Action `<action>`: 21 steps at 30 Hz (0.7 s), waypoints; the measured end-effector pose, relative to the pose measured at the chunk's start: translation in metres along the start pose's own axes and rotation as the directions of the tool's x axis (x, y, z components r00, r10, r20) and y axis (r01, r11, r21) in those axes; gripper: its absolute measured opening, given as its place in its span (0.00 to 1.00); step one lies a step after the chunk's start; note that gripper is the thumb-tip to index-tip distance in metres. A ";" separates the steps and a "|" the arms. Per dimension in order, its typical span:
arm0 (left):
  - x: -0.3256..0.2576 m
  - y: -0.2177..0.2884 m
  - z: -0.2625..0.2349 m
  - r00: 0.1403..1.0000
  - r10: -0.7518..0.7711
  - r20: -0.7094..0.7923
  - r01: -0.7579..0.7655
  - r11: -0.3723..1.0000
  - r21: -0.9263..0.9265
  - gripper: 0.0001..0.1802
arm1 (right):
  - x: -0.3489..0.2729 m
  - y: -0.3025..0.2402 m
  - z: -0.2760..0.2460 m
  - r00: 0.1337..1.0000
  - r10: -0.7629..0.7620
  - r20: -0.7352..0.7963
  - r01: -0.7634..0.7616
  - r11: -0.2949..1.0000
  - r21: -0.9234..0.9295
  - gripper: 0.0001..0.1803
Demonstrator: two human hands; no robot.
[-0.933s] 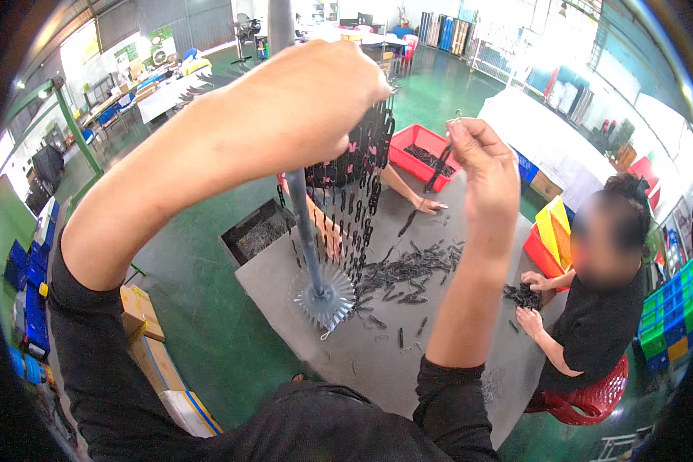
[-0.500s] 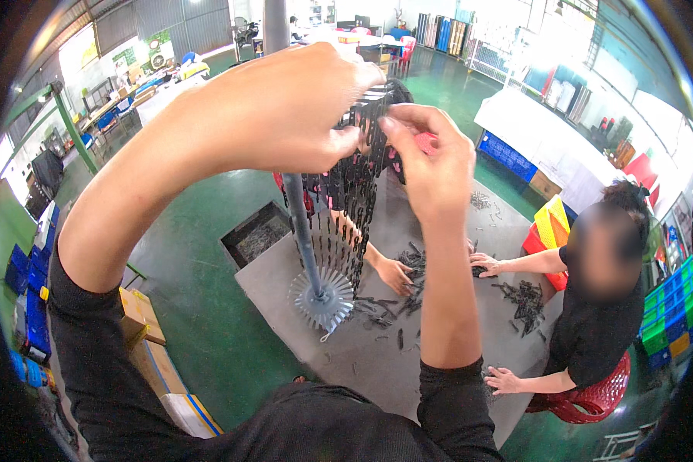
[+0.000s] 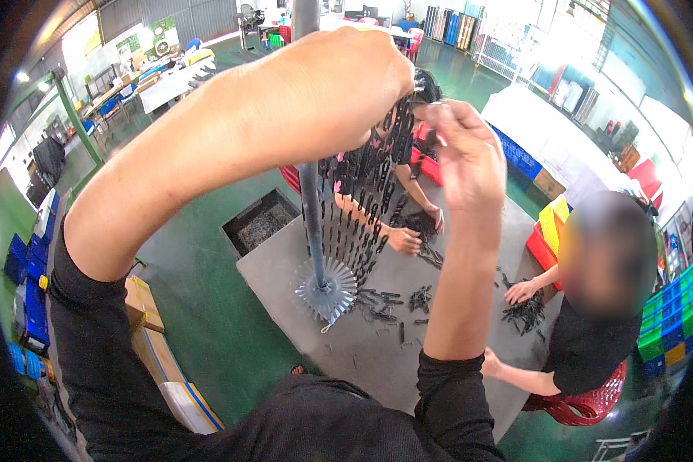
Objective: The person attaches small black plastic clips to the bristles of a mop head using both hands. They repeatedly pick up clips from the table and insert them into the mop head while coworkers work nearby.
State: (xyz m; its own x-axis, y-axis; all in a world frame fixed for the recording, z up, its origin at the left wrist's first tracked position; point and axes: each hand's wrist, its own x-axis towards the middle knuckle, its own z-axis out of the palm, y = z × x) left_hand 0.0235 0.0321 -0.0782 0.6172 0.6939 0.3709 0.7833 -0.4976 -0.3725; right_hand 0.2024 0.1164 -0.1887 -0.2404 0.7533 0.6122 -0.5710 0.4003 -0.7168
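Strands of small black links (image 3: 362,192) hang in a dense bundle beside an upright grey metal pole (image 3: 308,208). Curled at the top of these strands, my left hand (image 3: 362,85) is closed, its fingertips hidden behind the hand. Just right of the bundle's top is my right hand (image 3: 466,150), raised, fingers bent toward the thumb in a pinch. Motion blurs its fingertips, and what they hold cannot be made out. At the pole's foot a round, slotted metal disc (image 3: 325,291) lies over the table.
Loose black pieces (image 3: 377,304) lie about the grey table (image 3: 285,269), with more heaped by a seated co-worker's hand (image 3: 523,291) at right. Across the table another person's hand (image 3: 403,241) touches a pile. A dark bin (image 3: 258,223) stands beyond the left table edge; cartons (image 3: 158,354) stand lower left.
Both my hands have shifted right, the right one drawing slightly away from the strands. The strands' tops lean further right. The co-worker at right has moved a hand onto the nearer heap.
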 end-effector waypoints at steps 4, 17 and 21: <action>-0.005 -0.011 0.004 0.996 0.040 -0.080 -0.043 0.999 -0.028 0.21 | -0.005 -0.019 -0.030 0.994 0.024 -0.108 -0.055 0.955 -0.293 0.08; 0.005 -0.003 -0.012 0.995 -0.065 0.070 0.070 0.995 -0.072 0.20 | 0.004 0.002 0.040 0.933 -0.325 -0.155 0.133 0.711 -0.690 0.08; 0.010 -0.004 -0.001 0.998 -0.040 0.041 0.041 0.998 -0.047 0.21 | 0.003 0.006 0.055 0.913 -0.329 -0.241 0.093 0.744 -0.661 0.06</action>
State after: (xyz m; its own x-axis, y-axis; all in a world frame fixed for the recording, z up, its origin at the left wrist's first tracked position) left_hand 0.0260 0.0405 -0.0720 0.5822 0.7338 0.3500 0.8108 -0.4922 -0.3167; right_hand 0.1553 0.0923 -0.1728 0.1573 0.6821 0.7142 0.0717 0.7134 -0.6971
